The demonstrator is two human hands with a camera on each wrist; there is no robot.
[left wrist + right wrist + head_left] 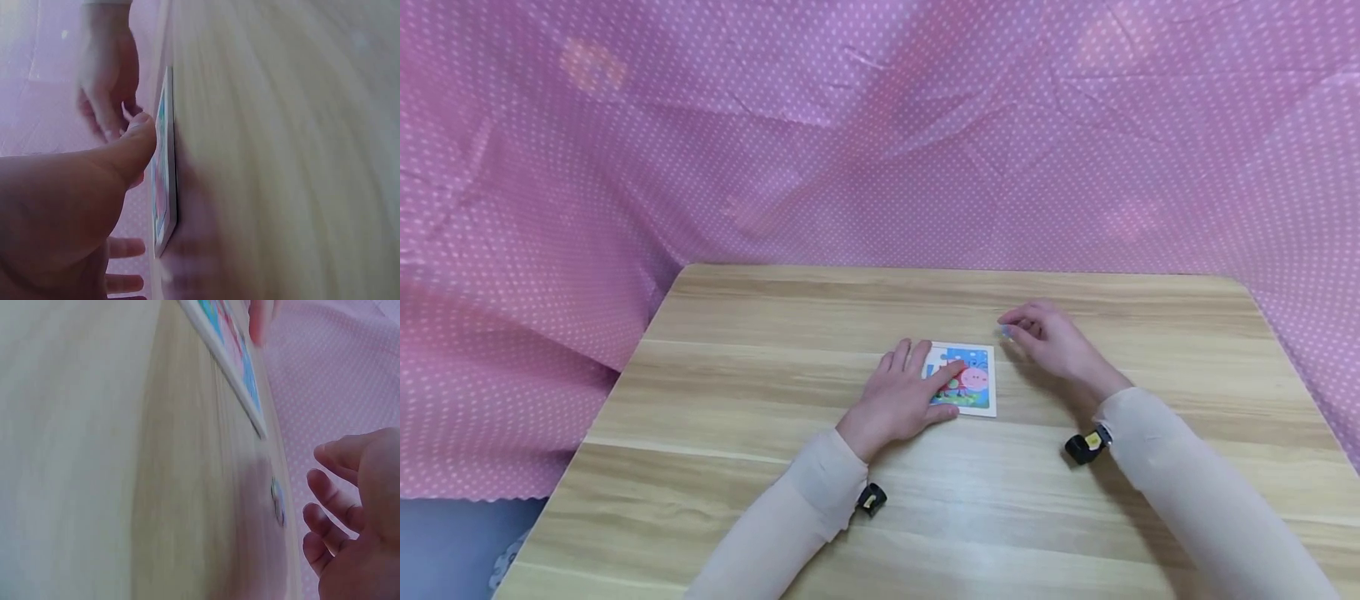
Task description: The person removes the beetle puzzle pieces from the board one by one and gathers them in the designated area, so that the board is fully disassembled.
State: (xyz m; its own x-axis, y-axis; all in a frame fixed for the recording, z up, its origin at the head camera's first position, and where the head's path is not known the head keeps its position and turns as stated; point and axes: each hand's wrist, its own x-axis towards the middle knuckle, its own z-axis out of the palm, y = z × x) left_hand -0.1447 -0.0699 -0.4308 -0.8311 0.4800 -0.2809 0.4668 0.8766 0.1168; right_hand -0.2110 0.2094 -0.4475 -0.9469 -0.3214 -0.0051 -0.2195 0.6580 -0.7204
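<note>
A small jigsaw puzzle in a white frame lies flat on the table, showing a pink cartoon pig on blue. My left hand spreads over its left part, with fingers extended and the thumb by the near edge; that part of the picture is hidden. Past the puzzle's far right corner, a small bluish puzzle piece lies on the table. Just above this piece hovers my right hand, fingers loosely bent. In the right wrist view, a gap shows between its fingertips and the piece.
The wood-grain table extends around both hands. Behind it hangs a pink cloth with white dots, reaching down to the table's far edge and along the sides. Each wrist wears a small black camera.
</note>
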